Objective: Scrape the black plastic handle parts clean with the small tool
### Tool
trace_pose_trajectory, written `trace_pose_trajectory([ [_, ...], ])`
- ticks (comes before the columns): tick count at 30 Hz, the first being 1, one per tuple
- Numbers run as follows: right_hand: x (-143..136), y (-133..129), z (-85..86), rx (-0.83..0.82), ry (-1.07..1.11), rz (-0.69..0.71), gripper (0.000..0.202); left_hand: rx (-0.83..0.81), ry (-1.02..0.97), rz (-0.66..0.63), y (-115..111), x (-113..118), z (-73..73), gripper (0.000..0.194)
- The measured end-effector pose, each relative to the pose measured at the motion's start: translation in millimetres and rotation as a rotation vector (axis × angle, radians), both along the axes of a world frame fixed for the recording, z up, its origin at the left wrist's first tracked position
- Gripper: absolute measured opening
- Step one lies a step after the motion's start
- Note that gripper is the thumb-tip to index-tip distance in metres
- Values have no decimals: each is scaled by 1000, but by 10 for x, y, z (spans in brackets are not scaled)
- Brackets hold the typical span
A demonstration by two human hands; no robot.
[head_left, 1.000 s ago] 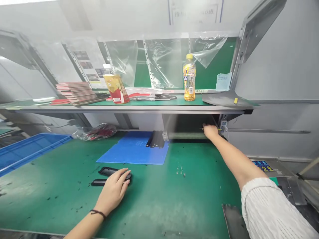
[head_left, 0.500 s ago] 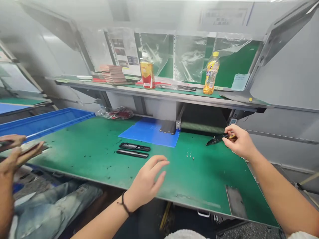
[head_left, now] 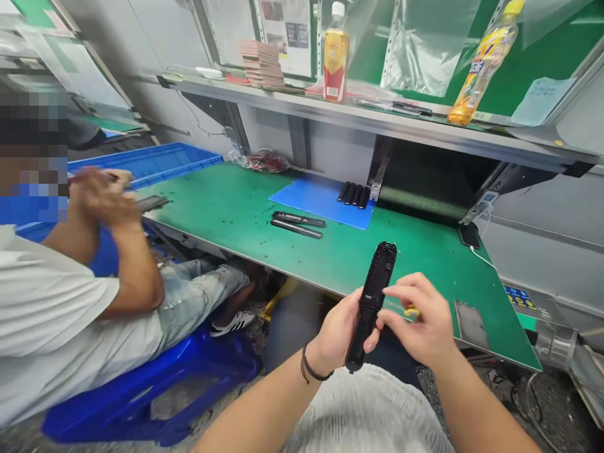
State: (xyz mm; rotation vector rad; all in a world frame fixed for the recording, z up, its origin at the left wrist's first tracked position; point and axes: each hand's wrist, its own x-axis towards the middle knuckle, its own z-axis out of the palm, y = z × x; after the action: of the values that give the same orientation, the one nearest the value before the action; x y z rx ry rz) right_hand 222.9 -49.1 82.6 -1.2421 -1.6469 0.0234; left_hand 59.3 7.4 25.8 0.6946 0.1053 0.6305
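Note:
My left hand (head_left: pixel 337 330) is wrapped round the lower half of a long black plastic casing (head_left: pixel 377 277), held tilted above my lap with its hollow inner side up. Close to the casing's right edge, my right hand (head_left: pixel 418 318) has its fingers curled round a small tool with a yellow end (head_left: pixel 411 311); most of the tool is hidden. Two narrow black parts (head_left: pixel 297 225) lie side by side on the green table (head_left: pixel 221 207). Several black cylindrical pieces (head_left: pixel 353 195) stand in a row on the blue sheet (head_left: pixel 302 195).
At the left a seated person (head_left: pixel 136 270) works with both hands beside a blue bin (head_left: pixel 174 160). A shelf (head_left: pixel 292 104) bearing two bottles crosses the back. A phone (head_left: pixel 469 236) with a cable and a flat grey plate (head_left: pixel 472 324) lie at the right.
My left hand, empty and open before, now holds the black casing. My right hand has come in from the table's right side towards my lap. The view has shifted and tilted.

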Motion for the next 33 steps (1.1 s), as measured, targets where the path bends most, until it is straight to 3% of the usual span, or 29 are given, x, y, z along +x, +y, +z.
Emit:
trace_pose_trajectory([
  [4,-436,37,-245,-30,70,65,3,67,98,185,-144,-168,-53,42],
  [10,-854,207,-371,-108,224,0,17,11,155,250,-175,-441,-105,43],
  [15,-868,177,-332,-11,247,-114,12,-101,184,313,-74,-743,-211,40],
  [17,-833,196,-384,9,147,-38,8,-178,165,404,-12,-862,-245,38],
  [21,-903,384,-698,-73,10,122,28,-192,161,544,120,-1026,-265,38],
  [25,-1086,500,-919,-97,121,170,28,-144,187,636,181,-1015,-301,39],
  [29,-1187,492,-861,-151,193,295,13,-7,286,744,172,-896,-370,41],
  [33,-1195,569,-816,-226,281,323,8,149,432,837,195,-806,-403,40],
])
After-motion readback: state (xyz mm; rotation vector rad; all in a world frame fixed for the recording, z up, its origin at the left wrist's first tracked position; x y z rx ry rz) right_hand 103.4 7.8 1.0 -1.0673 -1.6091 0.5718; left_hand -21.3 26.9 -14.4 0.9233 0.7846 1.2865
